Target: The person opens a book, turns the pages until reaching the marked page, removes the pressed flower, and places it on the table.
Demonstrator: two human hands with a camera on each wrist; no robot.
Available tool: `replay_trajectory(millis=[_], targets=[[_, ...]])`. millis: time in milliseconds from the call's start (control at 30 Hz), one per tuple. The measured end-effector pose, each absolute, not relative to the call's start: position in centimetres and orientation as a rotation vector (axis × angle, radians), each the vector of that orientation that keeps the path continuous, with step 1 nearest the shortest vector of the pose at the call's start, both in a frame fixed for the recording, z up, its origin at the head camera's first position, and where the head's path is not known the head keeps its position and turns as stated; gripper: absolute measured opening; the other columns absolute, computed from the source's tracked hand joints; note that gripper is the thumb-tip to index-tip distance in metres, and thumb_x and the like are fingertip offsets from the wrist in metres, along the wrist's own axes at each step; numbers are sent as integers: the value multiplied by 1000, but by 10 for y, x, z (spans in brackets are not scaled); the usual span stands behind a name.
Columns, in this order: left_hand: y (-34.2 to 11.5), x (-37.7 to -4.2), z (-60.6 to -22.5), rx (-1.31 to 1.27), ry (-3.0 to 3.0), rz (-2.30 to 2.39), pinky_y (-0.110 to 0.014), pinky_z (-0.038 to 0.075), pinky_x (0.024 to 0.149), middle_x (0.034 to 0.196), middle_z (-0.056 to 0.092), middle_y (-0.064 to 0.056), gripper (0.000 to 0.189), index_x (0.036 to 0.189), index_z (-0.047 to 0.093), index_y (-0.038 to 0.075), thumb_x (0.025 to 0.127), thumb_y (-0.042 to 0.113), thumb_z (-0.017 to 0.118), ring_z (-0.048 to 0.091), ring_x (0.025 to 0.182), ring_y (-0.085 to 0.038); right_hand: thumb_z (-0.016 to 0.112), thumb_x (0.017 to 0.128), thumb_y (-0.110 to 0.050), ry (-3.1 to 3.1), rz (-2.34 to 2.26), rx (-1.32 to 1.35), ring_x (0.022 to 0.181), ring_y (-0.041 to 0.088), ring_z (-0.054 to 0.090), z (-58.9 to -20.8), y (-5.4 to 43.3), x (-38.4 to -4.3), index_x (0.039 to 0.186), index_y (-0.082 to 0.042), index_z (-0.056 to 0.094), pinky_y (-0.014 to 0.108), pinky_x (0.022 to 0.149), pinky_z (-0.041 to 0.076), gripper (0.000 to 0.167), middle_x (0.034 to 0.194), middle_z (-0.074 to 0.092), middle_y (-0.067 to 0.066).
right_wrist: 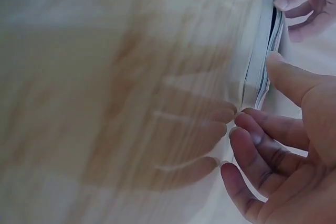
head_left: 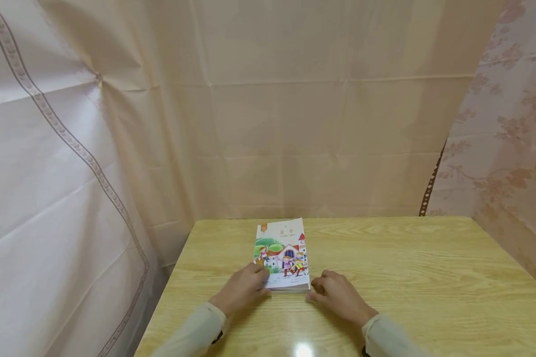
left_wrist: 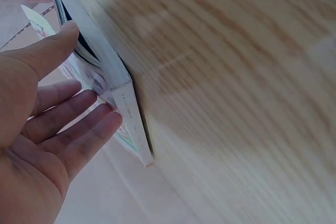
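Observation:
A paperback book (head_left: pixel 283 253) with a colourful cartoon cover of children and houses lies flat on the wooden table. My left hand (head_left: pixel 244 286) is at its near left corner. In the left wrist view, the thumb is by the near page edges (left_wrist: pixel 105 56), where a dark gap shows between pages, and loosely extended fingers reach the white spine (left_wrist: pixel 134 121). At the near right corner is my right hand (head_left: pixel 337 295). The right wrist view shows its thumb (right_wrist: pixel 283 74) by the page edges and its other fingers loosely bent, tips low by the tabletop.
The yellow wood-grain table (head_left: pixel 411 267) extends farther to the right of the book than to the left. A beige cloth (head_left: pixel 321 129) hangs behind it, with a pale cloth (head_left: pixel 35 198) on the left and a flower-patterned one (head_left: pixel 509 148) on the right.

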State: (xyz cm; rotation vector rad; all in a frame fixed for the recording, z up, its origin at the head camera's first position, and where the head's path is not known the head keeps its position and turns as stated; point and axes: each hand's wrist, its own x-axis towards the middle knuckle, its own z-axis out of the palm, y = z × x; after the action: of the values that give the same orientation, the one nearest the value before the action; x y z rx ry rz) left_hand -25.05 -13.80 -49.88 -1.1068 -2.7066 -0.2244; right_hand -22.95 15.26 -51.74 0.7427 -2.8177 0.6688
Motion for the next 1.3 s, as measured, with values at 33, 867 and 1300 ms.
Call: replay_trajectory(millis=[33, 867, 1300], targets=[[-138, -251, -499, -1110, -2701, -211, -27, 53, 85, 108, 66, -1, 33, 107, 68, 12, 89, 39, 73, 60, 98, -14, 78, 84, -40, -2820, 671, 740, 63, 6, 38, -518, 151, -230, 80, -15, 69, 23, 57, 35, 27, 68, 42, -11], [-136, -248, -484, -1124, -2621, -284, -25, 56, 73, 110, 68, -8, 44, 136, 54, 3, 96, 18, 61, 65, 90, -12, 83, 80, -17, -2794, 732, 722, 63, 3, 46, -512, 143, -234, 86, -5, 76, 23, 57, 44, 15, 71, 59, -7], [-149, -246, -458, -1025, -2161, 130, -58, 31, 103, 129, 58, -12, 28, 99, 69, 12, 75, -1, 73, 42, 132, -38, 83, 80, -18, -2830, 751, 682, 62, 5, 44, -513, 144, -237, 86, -6, 76, 21, 55, 40, 15, 68, 54, -10]])
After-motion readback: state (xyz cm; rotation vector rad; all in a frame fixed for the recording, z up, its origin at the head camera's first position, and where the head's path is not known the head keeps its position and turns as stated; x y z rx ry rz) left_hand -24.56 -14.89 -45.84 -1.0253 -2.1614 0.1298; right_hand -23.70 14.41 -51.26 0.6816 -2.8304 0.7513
